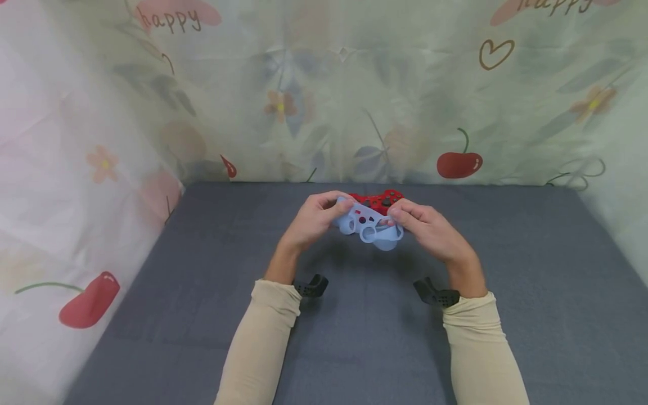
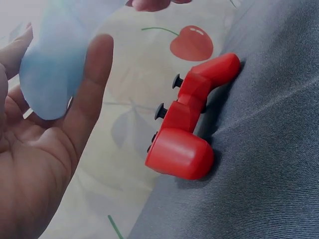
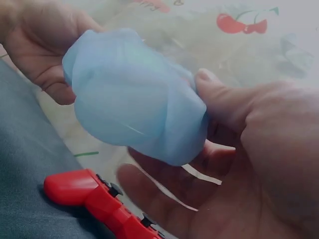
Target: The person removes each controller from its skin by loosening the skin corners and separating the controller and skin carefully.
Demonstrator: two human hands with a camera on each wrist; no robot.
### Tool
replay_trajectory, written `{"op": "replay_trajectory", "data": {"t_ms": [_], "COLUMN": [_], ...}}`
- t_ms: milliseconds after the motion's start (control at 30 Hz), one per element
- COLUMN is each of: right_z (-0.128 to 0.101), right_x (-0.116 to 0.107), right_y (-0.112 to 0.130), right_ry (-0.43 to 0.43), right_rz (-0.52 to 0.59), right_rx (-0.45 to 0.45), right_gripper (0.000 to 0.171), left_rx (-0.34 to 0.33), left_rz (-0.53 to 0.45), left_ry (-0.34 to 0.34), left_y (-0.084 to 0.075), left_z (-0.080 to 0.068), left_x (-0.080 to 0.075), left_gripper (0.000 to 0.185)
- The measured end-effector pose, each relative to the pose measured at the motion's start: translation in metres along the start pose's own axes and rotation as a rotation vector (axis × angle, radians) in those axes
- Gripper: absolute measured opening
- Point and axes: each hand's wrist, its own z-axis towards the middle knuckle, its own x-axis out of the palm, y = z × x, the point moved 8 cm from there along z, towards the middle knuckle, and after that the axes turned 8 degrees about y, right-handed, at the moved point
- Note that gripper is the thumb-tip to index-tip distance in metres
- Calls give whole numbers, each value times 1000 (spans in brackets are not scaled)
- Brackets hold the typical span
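A pale blue silicone controller cover [image 1: 368,233], soft and translucent with round cutouts, is held up between both hands. My left hand [image 1: 313,220] pinches one end of it between thumb and fingers; my right hand [image 1: 430,228] pinches the other end. In the right wrist view the cover [image 3: 129,94] looks bent, its smooth underside facing the camera. Behind the cover, a red game controller [image 1: 381,201] with black sticks lies on the grey cloth, apart from both hands. The left wrist view shows this controller [image 2: 182,112] side-on, its sticks standing out.
Grey cloth [image 1: 354,337] covers the table. A printed curtain [image 1: 339,101] with cherries and flowers hangs along the back, and more of it hangs at the sides. Dark wrist-worn camera mounts [image 1: 312,286] jut inward from both forearms.
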Motion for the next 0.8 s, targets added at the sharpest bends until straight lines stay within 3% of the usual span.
{"op": "replay_trajectory", "data": {"t_ms": [167,367,600,800], "right_z": [2,3,2,-1], "right_x": [8,15,14,15], "right_y": [-3,-1,0,3], "right_ry": [72,117,109,166], "right_rz": [86,136,85,33], "right_rx": [45,35,0,-43], "right_gripper": [24,44,25,22], "left_rx": [17,15,35,67], "left_rz": [-30,-87,-100,-49], "left_ry": [-23,-63,-95,-138], "left_y": [-3,-1,1,-3], "left_z": [0,2,2,2], "left_x": [1,0,-2,-5], "left_gripper": [25,25,25,23]}}
